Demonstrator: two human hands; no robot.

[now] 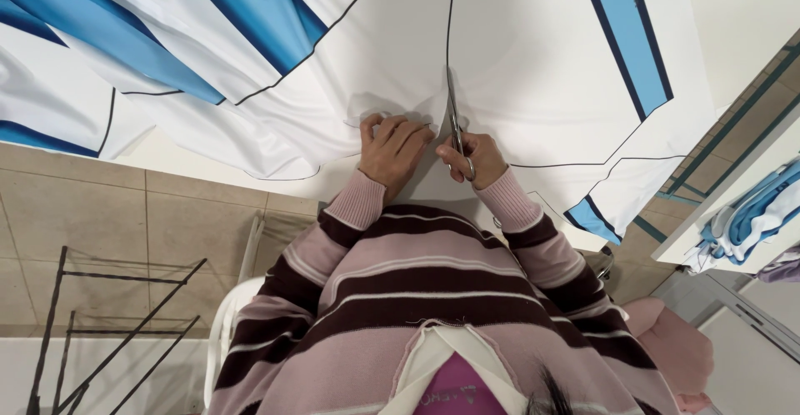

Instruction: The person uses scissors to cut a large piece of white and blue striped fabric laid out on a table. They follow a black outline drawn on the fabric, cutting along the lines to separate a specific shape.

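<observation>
A large sheet of white fabric (517, 73) printed with blue bands and thin black outlines lies spread over a white table (733, 7). My right hand (475, 158) grips a pair of metal scissors (454, 115), whose blades point away from me along a black printed line. My left hand (392, 148) presses on the fabric just left of the scissors, bunching a fold under its fingers. Both arms wear pink and dark striped sleeves.
A white shelf (725, 207) at the right holds folded blue and white cloth (758, 211). A black metal frame (108, 332) stands on the tiled floor at the lower left. A white chair edge (229, 315) shows beneath me.
</observation>
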